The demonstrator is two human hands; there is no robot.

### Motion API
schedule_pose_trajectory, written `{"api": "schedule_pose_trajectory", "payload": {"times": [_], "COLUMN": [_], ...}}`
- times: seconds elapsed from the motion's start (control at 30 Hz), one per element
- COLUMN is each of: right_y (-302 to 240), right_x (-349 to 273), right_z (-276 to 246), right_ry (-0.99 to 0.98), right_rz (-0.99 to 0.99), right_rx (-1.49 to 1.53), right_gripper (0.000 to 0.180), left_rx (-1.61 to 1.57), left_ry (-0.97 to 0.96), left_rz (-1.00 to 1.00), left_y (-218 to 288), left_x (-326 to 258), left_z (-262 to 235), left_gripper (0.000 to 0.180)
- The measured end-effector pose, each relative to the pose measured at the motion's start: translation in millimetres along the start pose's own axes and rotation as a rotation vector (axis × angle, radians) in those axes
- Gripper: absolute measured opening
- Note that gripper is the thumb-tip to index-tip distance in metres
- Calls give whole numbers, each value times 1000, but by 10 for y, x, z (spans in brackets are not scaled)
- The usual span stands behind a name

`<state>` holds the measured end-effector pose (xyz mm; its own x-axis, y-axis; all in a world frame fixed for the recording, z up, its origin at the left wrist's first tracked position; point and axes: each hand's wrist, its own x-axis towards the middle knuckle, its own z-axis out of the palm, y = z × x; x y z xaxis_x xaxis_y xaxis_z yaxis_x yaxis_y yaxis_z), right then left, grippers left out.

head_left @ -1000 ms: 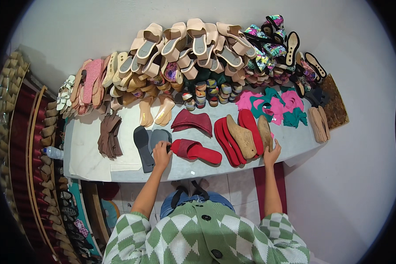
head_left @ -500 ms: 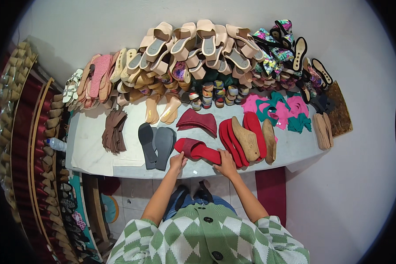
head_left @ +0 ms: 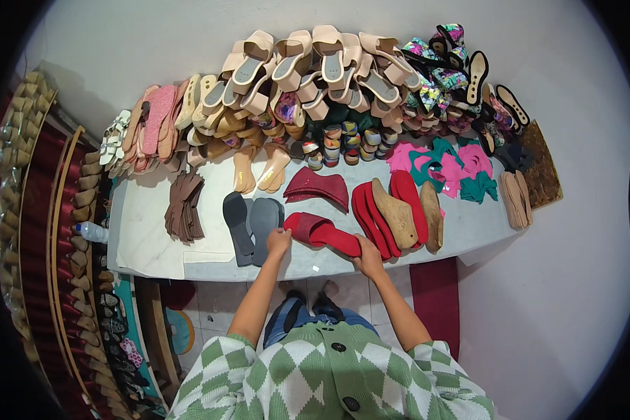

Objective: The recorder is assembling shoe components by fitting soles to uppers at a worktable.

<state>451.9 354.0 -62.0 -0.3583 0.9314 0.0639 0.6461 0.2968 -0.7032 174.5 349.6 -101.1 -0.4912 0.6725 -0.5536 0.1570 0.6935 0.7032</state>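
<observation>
A red slide sandal (head_left: pixel 341 241) with a dark red band (head_left: pixel 311 228) lies slantwise near the table's front edge, toe to the left. My right hand (head_left: pixel 368 260) grips its heel end, thumb on top. At the toe end my left hand (head_left: pixel 278 242) is closed against the sandal's near edge, its fingertips partly hidden. Dark grey soles (head_left: pixel 264 227) lie just left of that hand. Behind the sandal is a stack of dark red upper pieces (head_left: pixel 318 187). Red soles (head_left: pixel 374 225) and wooden shoe lasts (head_left: pixel 397 218) lie beside my right hand.
Beige heeled sandals (head_left: pixel 329 63) and patterned ones are piled along the table's back. Brown strips (head_left: pixel 184 210) lie left; pink and green cut pieces (head_left: pixel 455 168) lie right, near tan soles (head_left: pixel 516 201). Shelves of shoe lasts (head_left: pixel 84 231) and a plastic bottle (head_left: pixel 91 232) stand left of the table.
The view has shifted slightly. Both hands stay at the two ends of the red slide sandal; my left hand now sits a little farther left along its toe.
</observation>
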Motion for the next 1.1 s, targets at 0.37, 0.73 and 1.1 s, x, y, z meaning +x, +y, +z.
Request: {"api": "schedule_pose_trajectory", "payload": {"times": [0.37, 0.73, 1.1], "right_y": [-42, 92, -45], "right_x": [10, 34, 65], "right_z": [31, 232, 174], "right_ry": [46, 81, 194], "right_rz": [222, 1055, 1044], "right_rx": [75, 724, 845], "right_gripper": [76, 43, 35], "left_rx": [458, 724, 906], "left_ry": [-146, -191, -379], "left_rz": [744, 687, 595], "left_y": [251, 390, 485], "left_x": [471, 576, 801], "left_z": [-315, -199, -240], "left_gripper": [34, 35, 30]}}
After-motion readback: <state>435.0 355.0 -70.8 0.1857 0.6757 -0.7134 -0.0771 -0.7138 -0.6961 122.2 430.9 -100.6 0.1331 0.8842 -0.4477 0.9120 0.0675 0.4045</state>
